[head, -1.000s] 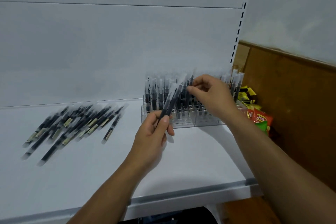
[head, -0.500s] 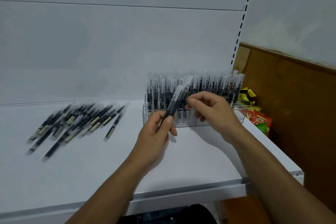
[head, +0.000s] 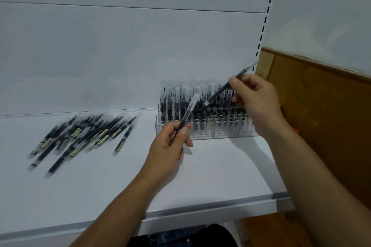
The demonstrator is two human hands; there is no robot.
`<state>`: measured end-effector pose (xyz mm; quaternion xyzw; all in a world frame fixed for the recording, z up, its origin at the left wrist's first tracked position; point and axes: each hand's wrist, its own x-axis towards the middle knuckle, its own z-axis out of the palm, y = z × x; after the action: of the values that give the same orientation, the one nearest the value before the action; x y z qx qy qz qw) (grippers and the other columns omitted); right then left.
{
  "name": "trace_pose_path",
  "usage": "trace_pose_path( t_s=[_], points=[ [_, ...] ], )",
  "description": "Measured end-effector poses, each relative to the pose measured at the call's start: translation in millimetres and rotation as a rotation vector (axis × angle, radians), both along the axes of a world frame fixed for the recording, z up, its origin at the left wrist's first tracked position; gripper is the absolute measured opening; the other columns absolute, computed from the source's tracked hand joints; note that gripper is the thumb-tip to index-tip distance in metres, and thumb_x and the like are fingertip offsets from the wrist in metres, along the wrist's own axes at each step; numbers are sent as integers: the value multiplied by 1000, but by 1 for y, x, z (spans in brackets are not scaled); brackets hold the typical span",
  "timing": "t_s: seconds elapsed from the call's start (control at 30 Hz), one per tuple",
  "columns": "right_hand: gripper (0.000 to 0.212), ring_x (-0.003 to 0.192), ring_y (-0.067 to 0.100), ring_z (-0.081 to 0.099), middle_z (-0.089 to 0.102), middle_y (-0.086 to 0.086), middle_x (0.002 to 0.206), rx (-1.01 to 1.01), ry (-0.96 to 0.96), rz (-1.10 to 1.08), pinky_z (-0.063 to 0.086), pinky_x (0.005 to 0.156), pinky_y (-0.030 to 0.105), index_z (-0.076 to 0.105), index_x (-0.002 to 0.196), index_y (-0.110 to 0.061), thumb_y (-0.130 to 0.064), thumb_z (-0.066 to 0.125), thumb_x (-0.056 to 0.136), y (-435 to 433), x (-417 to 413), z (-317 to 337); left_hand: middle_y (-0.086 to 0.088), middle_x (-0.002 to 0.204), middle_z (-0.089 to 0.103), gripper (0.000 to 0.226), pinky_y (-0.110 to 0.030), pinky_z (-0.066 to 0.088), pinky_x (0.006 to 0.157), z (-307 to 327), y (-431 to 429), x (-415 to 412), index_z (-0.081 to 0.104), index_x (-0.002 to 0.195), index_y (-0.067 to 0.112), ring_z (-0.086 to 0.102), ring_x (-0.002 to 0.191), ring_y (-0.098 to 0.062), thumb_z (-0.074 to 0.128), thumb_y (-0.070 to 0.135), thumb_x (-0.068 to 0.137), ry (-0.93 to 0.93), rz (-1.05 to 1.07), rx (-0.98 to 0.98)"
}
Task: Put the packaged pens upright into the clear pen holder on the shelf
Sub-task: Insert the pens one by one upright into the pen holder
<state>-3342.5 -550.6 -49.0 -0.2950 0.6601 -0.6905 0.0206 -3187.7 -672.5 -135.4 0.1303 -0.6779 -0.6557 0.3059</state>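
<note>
White metal shelving fills the view: a flat shelf (head: 210,170) with a grey front edge, backed by plain panels and a slotted upright (head: 265,20) at the right. Brown wood panelling (head: 325,118) is seen beyond the upright.

At the back right of the shelf stands the holder (head: 202,133), a clear plastic box divided into compartments. It is packed with upright pens (head: 180,104), dark-barrelled and each sealed in a clear sleeve; how many compartments are filled cannot be told.

A loose pile (head: 80,136) of the same sleeved pens is spread flat on the shelf at the left, well apart from the holder, with pale labels showing on several.

The left hand (head: 170,146) is closed around the lower end of one pen (head: 187,111), which is tilted up to the right, its clear tip in front of the holder's pens. The right hand (head: 255,98) is raised above the holder's right part, and a second pen (head: 220,90) is pinched between thumb and fingers, slanting from lower left to upper right.
</note>
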Motion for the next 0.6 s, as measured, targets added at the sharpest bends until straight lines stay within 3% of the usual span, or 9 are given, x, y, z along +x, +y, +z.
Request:
trace_pose_path(
  t_s=[0.2,0.27,0.4,0.6],
  points=[
    [13,79,19,66,68,-2,87,279,306,-134,56,74,37,69,96,-19,-31,65,92,-10,-17,3,3,70,61,16,-21,28,48,0,1,0,62,104,21,34,52,-11,48,25,98,-13,-2,-12],
    [16,80,18,65,66,-6,85,367,372,-136,57,77,41,69,97,-20,-35,65,91,-14,-20,1,3,71,62,17,-24,26,50,0,1,1,63,103,23,33,54,-14,48,27,97,-17,-2,-13],
    [22,81,14,62,65,-8,85,498,443,-118,56,80,43,69,101,-18,-37,65,91,-20,-21,-5,2,71,62,16,-23,26,49,1,1,1,63,103,23,34,54,-15,48,28,97,-23,1,-18],
    [23,81,16,63,63,-8,83,532,477,-147,57,80,43,69,102,-18,-38,64,92,-26,-19,-4,2,70,62,16,-21,28,48,2,3,1,62,103,23,35,54,-14,48,27,98,-28,3,-25]
  ],
)
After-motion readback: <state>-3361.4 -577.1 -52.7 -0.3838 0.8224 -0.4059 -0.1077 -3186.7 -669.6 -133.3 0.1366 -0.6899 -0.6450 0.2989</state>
